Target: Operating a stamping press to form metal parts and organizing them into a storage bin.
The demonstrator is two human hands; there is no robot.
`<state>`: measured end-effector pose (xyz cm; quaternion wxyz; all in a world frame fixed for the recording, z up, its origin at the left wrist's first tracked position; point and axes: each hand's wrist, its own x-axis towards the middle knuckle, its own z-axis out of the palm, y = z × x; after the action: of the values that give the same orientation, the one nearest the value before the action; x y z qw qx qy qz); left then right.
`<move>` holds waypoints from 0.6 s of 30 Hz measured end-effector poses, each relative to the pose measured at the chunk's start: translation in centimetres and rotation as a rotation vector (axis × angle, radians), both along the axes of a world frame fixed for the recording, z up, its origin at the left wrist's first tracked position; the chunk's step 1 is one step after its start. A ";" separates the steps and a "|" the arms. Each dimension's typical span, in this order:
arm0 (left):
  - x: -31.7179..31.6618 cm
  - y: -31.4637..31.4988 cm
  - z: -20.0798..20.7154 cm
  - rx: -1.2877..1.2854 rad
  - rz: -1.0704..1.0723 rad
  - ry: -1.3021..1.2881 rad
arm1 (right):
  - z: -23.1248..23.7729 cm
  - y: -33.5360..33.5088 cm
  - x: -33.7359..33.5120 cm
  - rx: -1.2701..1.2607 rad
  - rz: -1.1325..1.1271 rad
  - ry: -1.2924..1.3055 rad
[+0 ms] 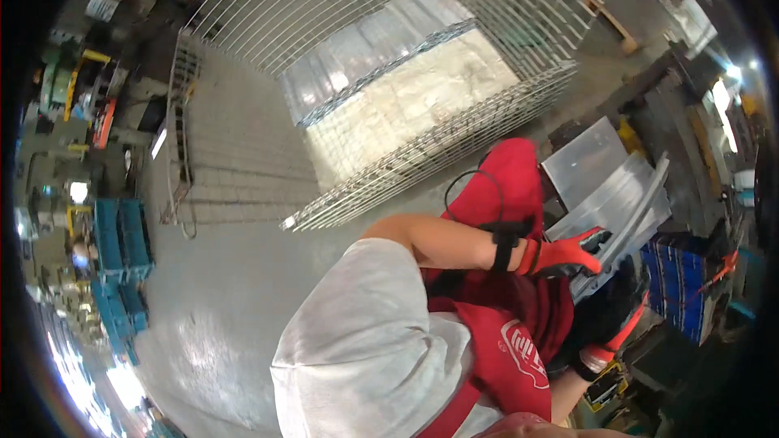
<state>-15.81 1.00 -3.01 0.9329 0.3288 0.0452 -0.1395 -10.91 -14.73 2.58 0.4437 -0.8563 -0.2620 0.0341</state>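
Observation:
My left hand (568,255), in a red and black work glove with a black band at the wrist, is closed on the edge of a long grey metal sheet (637,211). The sheet looks slightly curved by the lens and stands at a tilt on my right. Below it my right hand (614,341), also in a red and black glove, is beside the near end of the sheet. Its fingers are mostly dark and hidden, so their grip does not show. Another flat grey metal sheet (586,156) lies just beyond the left hand.
A large wire mesh cage (422,146) stands ahead, its base covered by pale sheeting (406,97). Blue bins (677,288) sit at the right, and teal bins (122,235) line the far left. Grey floor (219,316) lies between.

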 end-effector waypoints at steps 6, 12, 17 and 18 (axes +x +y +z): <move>-1.1 1.1 0.7 0.038 -0.180 -0.067 | -2.3 -0.4 1.9 0.519 -0.140 0.534; 0.4 1.4 1.5 0.359 -0.307 -0.320 | -2.1 -0.7 3.9 0.721 -0.312 0.497; 1.3 0.7 -0.5 0.421 -0.247 -0.528 | -2.3 -0.6 6.4 0.976 -0.158 0.367; 1.8 0.5 -0.3 0.653 -0.128 -0.763 | -3.1 -1.0 6.7 0.975 -0.123 0.421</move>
<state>-13.97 1.54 -3.27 0.7212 0.6329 -0.2781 -0.0448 -4.25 -15.77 -0.51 0.8343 -0.5391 -0.1021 0.0536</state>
